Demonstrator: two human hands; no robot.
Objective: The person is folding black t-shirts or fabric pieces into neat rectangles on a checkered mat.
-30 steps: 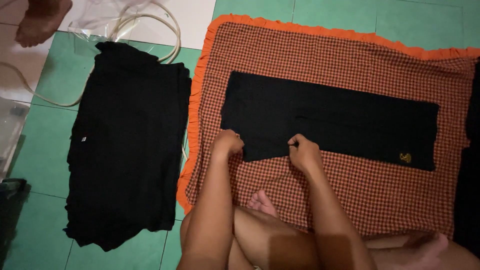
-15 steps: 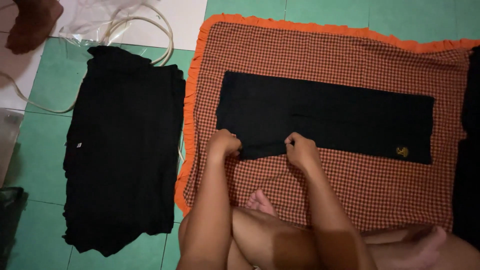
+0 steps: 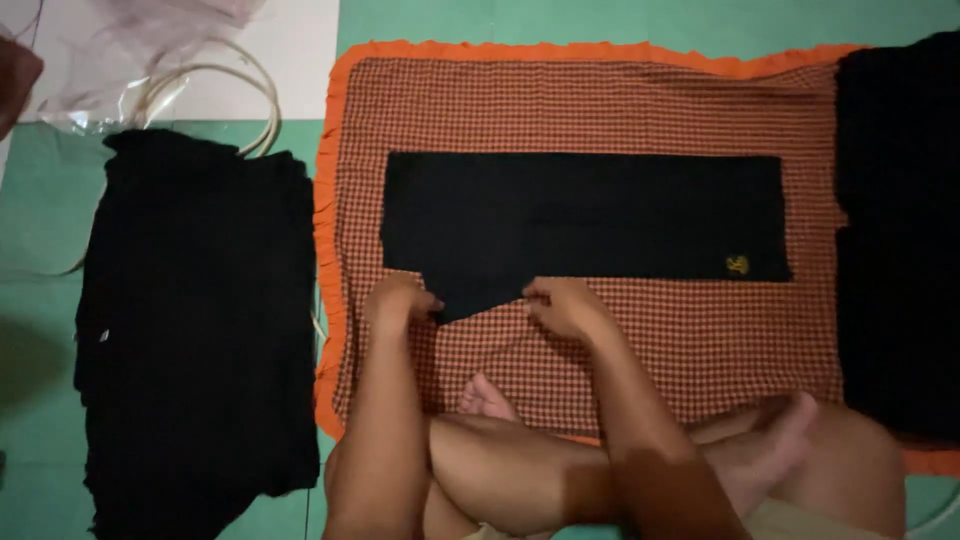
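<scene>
Folded garment (image 3: 585,215): on checked mat (image 3: 640,330), centre. Left hand (image 3: 395,300) and right hand (image 3: 560,305) at its near edge. Garment stack (image 3: 195,320) left of mat; garment pile (image 3: 895,230) at right.

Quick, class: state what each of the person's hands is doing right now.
Left hand: closed, pinching the near edge of the folded black garment.
Right hand: closed, pinching the same edge.

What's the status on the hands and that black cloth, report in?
Left hand and right hand both pinching near edge of folded black garment. Garment flat on checked mat. Nothing in the way.
</scene>
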